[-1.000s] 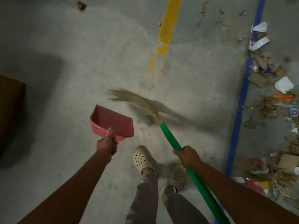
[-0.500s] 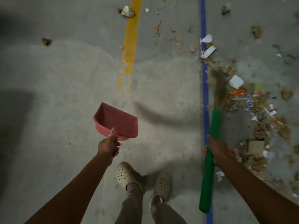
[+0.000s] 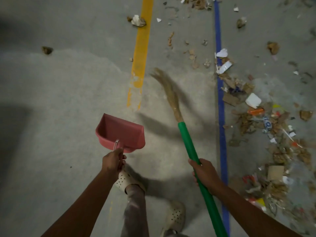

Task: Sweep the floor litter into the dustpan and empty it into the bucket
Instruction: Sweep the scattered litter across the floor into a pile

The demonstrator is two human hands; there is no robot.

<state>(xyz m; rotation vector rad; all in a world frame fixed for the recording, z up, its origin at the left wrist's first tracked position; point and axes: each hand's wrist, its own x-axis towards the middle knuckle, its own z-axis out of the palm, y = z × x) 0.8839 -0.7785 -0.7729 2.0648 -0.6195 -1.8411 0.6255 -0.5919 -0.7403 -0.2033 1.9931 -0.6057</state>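
Right hand (image 3: 205,171) fingers wrap the green broom (image 3: 189,142); its bristles have swung left off the litter pile (image 3: 277,134), which lies right of those fingers, past the blue line (image 3: 221,117). Left hand (image 3: 112,162) fingers clamp the pink dustpan (image 3: 119,132) handle, unchanged.

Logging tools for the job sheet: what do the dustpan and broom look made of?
The dustpan looks like moulded plastic: matte pink-red, smooth thin walls. The broom head seems dried grass or straw: loose tan fibres. The broom handle is green with a slight sheen, probably plastic or plastic-sleeved; core hidden.
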